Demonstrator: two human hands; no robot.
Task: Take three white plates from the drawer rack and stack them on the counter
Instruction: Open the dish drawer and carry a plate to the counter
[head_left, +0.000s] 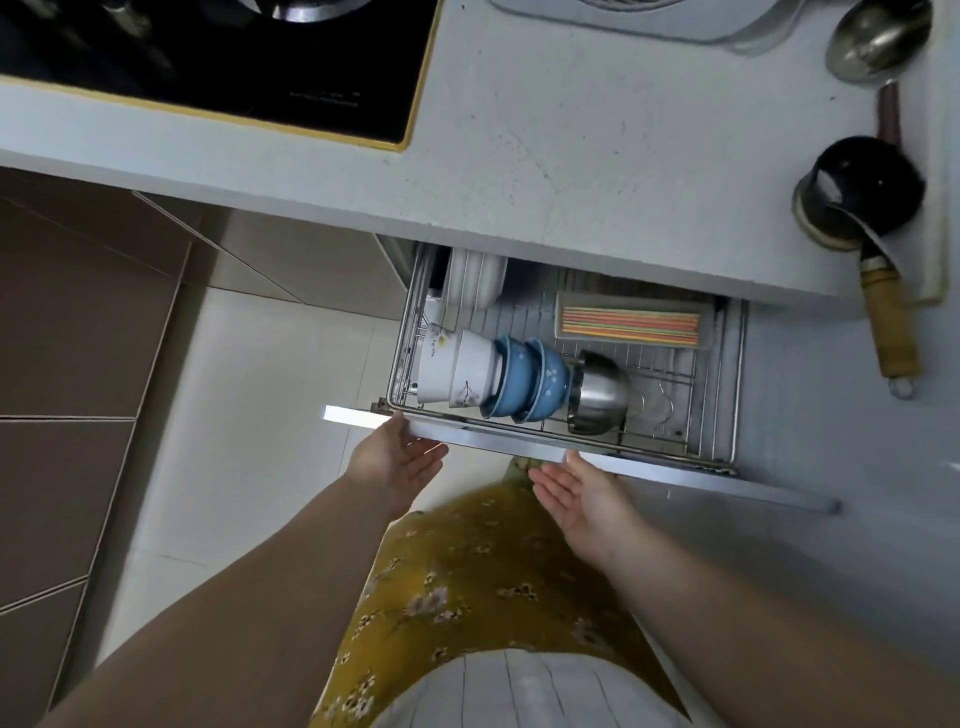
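A wire drawer rack (724, 405) is pulled partway out from under the pale counter (597, 171). Several white plates (475, 278) stand on edge at its back left, half hidden under the counter's edge. My left hand (397, 457) is palm up with its fingers apart, and its fingertips touch the underside of the drawer's front panel (675, 470) near the left end. My right hand (582, 493) is palm up too, fingers apart, just below the middle of that panel. Neither hand holds anything.
White cups (452, 369), blue bowls (530, 379) and a steel bowl (597, 392) lie in the rack's front row. A tray of coloured chopsticks (631, 319) sits behind them. A black hob (218, 57) is at the left, and ladles (862, 197) lie at the right.
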